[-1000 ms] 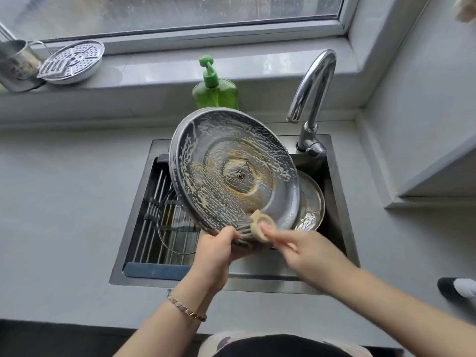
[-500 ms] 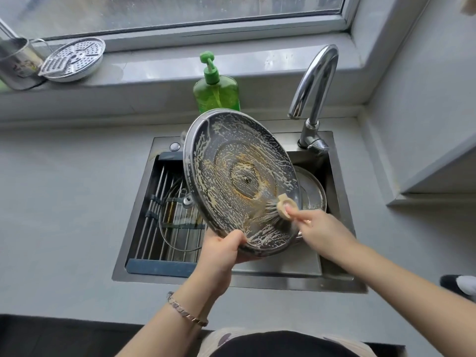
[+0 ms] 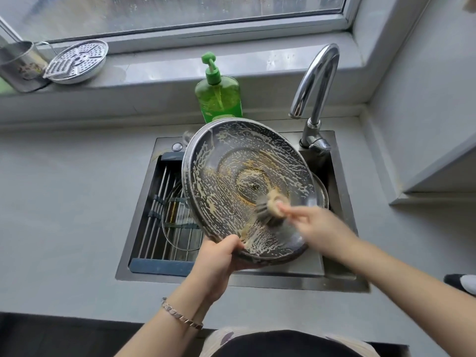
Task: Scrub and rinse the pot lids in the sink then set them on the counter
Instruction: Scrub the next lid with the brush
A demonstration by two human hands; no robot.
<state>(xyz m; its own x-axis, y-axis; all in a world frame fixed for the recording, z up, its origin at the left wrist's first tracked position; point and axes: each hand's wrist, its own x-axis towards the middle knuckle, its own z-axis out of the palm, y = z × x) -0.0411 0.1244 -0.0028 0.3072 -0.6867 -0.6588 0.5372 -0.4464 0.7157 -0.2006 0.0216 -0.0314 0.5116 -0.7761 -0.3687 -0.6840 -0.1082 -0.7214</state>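
A large steel pot lid [image 3: 231,176], streaked with tan suds, is held tilted above the sink [image 3: 342,282] with its underside facing me. My left hand [image 3: 219,258] grips its lower rim. My right hand [image 3: 316,228] holds a round scrub brush [image 3: 271,206] and presses its bristles against the lid's lower right. A second steel lid [image 3: 322,191] lies in the basin behind, mostly hidden. A glass lid [image 3: 175,228] rests on the rack at the sink's left.
A chrome faucet [image 3: 316,94] arches over the sink's back right. A green soap bottle [image 3: 219,96] stands behind the sink. On the windowsill at left sit a steel cup [image 3: 20,65] and a perforated steamer plate [image 3: 79,60]. Grey counter [image 3: 64,202] surrounds the sink.
The brush has travelled from the lid's bottom edge up its right side and now sits nearer the centre. The lid has tilted and shifted slightly right in my left hand.
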